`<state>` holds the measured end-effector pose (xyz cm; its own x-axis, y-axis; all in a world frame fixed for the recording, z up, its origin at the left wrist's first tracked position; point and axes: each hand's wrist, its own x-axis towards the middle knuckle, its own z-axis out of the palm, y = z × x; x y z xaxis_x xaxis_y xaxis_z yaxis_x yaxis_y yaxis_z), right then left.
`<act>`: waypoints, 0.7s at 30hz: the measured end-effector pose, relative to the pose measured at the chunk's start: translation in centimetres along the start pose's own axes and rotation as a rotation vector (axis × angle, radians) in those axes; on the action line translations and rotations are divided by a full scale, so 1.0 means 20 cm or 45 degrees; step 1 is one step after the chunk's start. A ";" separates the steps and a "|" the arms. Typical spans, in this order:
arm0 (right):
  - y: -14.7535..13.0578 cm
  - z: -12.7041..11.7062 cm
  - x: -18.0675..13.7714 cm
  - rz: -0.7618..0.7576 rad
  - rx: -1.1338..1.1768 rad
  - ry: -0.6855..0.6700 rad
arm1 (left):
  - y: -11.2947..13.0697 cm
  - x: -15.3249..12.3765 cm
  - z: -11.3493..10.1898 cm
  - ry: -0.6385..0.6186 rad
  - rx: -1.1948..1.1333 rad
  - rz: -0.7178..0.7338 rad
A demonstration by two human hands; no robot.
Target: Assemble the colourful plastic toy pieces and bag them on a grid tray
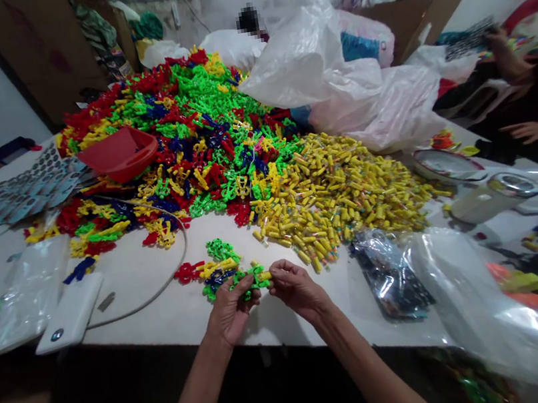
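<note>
Left hand (229, 312) gripped a small green plastic toy figure (250, 278); right hand (296, 288), just beside it, pinched a short yellow plastic tube (264, 275) against the figure. Joining probably needed steady alignment, with the colourful loose figure cluster (215, 267) lying just beyond.
</note>
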<state>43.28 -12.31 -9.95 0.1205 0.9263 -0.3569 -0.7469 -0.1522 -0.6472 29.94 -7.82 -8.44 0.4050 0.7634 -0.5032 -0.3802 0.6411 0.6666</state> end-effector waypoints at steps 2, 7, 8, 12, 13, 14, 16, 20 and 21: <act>0.00 0.01 0.00 -0.002 0.009 -0.008 | 0.00 0.00 0.00 0.019 -0.040 -0.004; 0.02 0.02 0.01 -0.037 -0.018 0.066 | 0.01 -0.01 -0.01 0.049 -0.054 0.023; 0.02 0.01 0.01 -0.032 -0.023 0.061 | 0.01 -0.01 -0.01 0.024 -0.031 0.017; 0.02 0.00 0.01 0.021 0.002 -0.052 | 0.01 -0.01 -0.01 -0.039 0.004 -0.008; 0.02 0.00 0.01 0.043 0.004 -0.079 | 0.01 -0.01 -0.02 -0.045 0.000 -0.010; 0.02 0.00 0.00 0.056 -0.003 -0.096 | 0.01 -0.01 -0.02 -0.052 -0.008 -0.011; 0.02 0.01 -0.01 0.034 -0.042 -0.097 | 0.01 0.00 -0.03 -0.084 0.001 -0.005; 0.03 0.05 -0.03 -0.182 -0.230 0.016 | 0.02 0.00 -0.04 -0.101 0.143 0.090; 0.03 0.06 -0.04 -0.242 -0.300 0.051 | 0.02 0.00 -0.04 -0.071 0.194 0.138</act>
<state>41.89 -12.73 -9.33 0.2729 0.9322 -0.2379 -0.5367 -0.0577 -0.8418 29.05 -7.52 -8.65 0.4155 0.8190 -0.3957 -0.2955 0.5330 0.7929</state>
